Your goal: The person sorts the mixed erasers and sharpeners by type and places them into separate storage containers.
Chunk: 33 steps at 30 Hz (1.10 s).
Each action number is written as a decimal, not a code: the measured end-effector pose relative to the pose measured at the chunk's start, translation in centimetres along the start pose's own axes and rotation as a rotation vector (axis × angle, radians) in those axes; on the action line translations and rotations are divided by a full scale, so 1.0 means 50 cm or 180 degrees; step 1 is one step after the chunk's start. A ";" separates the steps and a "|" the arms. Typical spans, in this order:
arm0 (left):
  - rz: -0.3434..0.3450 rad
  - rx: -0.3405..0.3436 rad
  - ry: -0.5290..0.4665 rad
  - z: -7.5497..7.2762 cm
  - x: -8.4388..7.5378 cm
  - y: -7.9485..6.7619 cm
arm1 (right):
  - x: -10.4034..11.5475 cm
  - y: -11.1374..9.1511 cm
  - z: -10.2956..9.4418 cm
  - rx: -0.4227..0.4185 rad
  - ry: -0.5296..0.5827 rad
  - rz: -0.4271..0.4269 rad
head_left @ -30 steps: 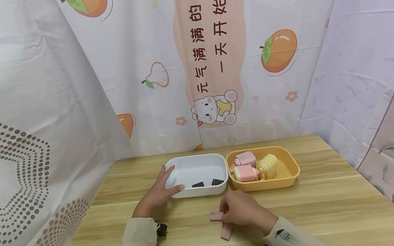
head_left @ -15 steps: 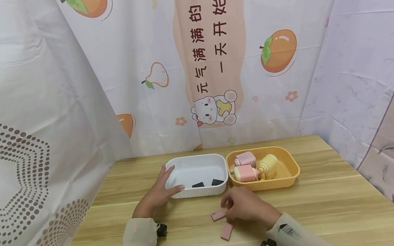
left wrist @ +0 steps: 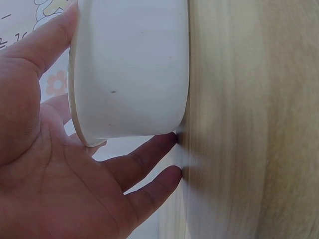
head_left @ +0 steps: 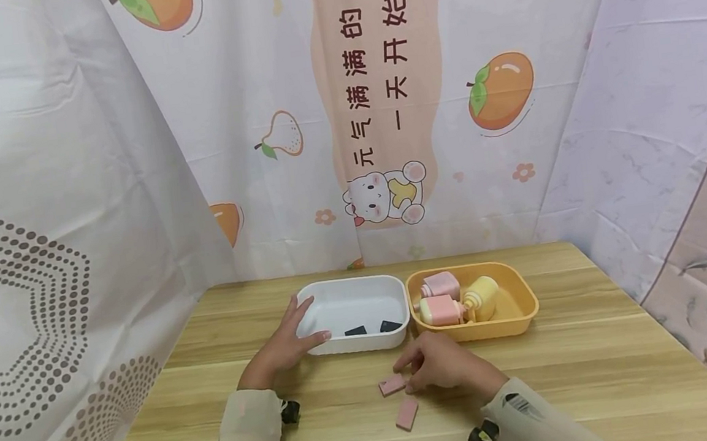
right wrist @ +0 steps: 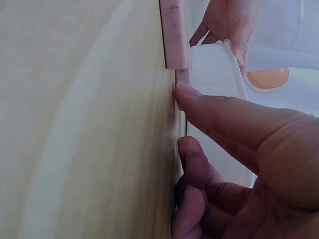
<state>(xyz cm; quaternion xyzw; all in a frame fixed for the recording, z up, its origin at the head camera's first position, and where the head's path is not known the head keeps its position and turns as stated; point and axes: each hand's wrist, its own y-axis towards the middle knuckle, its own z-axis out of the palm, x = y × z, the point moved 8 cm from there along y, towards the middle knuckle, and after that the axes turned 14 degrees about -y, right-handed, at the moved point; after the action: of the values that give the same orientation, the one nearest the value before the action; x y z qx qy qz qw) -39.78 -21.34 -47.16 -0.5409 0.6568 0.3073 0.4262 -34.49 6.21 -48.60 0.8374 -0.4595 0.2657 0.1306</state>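
Observation:
My left hand [head_left: 284, 343] holds the left end of a white bin [head_left: 313, 350], thumb over the near rim and fingers around the end; the left wrist view shows the bin's outer wall [left wrist: 134, 64] among spread fingers. Two flat pink rectangular pieces lie on the table: a marked one [head_left: 391, 384] and, nearer, a plain-looking one [head_left: 407, 415]. My right hand [head_left: 440, 364] is at the right end of the marked piece, thumb and index finger apart. In the right wrist view the thumb [right wrist: 219, 107] is close beside a pink piece [right wrist: 175, 35]; whether it touches cannot be told.
Two small black pieces, one [head_left: 355, 331] left of the other [head_left: 390, 325], lie in the white bin. Right of it stands a yellow tray [head_left: 519, 325] with pink bottles [head_left: 442, 310] and a yellow bottle [head_left: 484, 298]. Patterned curtains [head_left: 299, 205] hang behind the wooden table [head_left: 564, 371].
The marked pink piece has turned and now lies apart from the nearer one. My right hand has eased away to the right, its thumb and index finger spreading. The left hand stays put.

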 end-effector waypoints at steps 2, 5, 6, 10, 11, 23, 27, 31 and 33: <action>-0.0013 0.0002 -0.0004 0.000 0.001 0.000 | -0.001 0.001 0.001 -0.0016 -0.0023 0.0006; -0.0026 0.0006 -0.0003 0.000 0.002 0.000 | -0.001 0.001 0.002 -0.0048 -0.0084 0.0014; -0.0022 0.0009 0.0002 0.000 0.001 0.000 | -0.001 0.002 0.003 -0.0052 -0.0096 0.0015; -0.0024 0.0019 0.0013 0.001 0.000 -0.002 | 0.002 0.001 0.002 -0.0057 -0.0128 0.0017; -0.0017 0.0023 0.0012 0.001 0.000 -0.002 | 0.002 0.001 0.002 -0.0050 -0.0127 0.0021; -0.0021 0.0020 0.0013 0.001 -0.004 -0.005 | 0.015 -0.004 -0.013 -0.0118 -0.0123 -0.0045; -0.0035 0.0003 0.0015 0.001 -0.006 -0.005 | 0.018 -0.006 -0.018 -0.0152 -0.0152 -0.0039; -0.0034 -0.0005 0.0015 0.001 -0.006 -0.006 | 0.021 -0.008 -0.024 -0.0184 -0.0106 -0.0002; -0.0046 -0.0004 0.0011 0.001 -0.005 -0.005 | 0.023 -0.009 -0.027 -0.0202 -0.0078 0.0002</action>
<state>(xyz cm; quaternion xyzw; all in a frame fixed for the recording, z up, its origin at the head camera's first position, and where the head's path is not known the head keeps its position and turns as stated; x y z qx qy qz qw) -39.49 -21.24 -46.94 -0.5464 0.6534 0.3037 0.4269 -34.04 6.25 -46.82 0.8359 -0.4695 0.2408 0.1513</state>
